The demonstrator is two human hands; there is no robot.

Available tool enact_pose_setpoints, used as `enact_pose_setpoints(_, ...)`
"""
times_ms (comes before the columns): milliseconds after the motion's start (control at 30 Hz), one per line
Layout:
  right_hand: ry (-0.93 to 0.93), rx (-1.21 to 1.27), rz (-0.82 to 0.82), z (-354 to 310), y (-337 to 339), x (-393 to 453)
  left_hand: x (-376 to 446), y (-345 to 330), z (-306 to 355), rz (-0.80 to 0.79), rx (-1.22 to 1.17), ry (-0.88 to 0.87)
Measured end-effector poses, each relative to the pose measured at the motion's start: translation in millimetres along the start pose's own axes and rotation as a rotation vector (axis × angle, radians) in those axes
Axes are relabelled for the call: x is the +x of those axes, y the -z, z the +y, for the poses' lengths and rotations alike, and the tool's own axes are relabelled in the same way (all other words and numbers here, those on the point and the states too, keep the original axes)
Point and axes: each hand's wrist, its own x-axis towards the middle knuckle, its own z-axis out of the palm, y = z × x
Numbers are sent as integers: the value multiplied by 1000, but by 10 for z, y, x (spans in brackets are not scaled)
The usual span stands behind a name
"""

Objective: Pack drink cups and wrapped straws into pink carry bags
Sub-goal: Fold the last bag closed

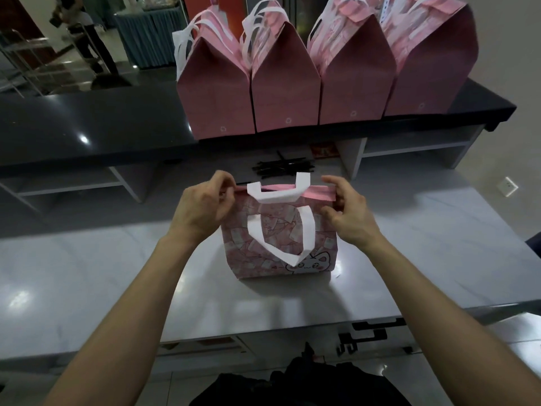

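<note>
Pinching the top corners of a pink bag [281,247] on the near worktop [87,259], both hands [202,209] [348,213] hold it, while four bags [287,80] stand apparently finished on the far counter.

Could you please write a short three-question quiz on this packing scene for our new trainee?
1. How many pink bags stand in a row on the dark upper counter?
2. True or false: the left hand and right hand pinch the top edge of the front bag.
3. What lies just behind the front bag: cups, black wrapped straws, or lids?

Key: 1. Four. 2. True. 3. Black wrapped straws.
</note>
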Motion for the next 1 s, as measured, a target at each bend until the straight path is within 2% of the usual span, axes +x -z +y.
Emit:
enact_pose_setpoints(133, 17, 24, 14, 38, 33, -1, 134, 85, -10, 69, -153, 178)
enact_pose_setpoints(233, 17, 23, 31, 64, 59, 3, 131, 117, 13, 46, -250, 198)
enact_pose_setpoints(400, 16, 46, 42, 108, 57, 36, -143, 241, -78, -274, -531, 292)
enact_pose_setpoints(500, 8, 46, 33, 106, 59, 53, -229, 221, -151, -347, -591, 333)
enact_pose_setpoints(667, -3, 45, 8, 105, 97, 93, -174, 126, -168, -251, -712, 421)
enact_pose_setpoints(867, 21, 46, -8, 130, 124, 130, -120, 36, -181, -180, -609, 434)
enact_pose_setpoints(1000, 21, 38, -2, 146, 127, 156, -97, 23, -178, -160, -663, 460)
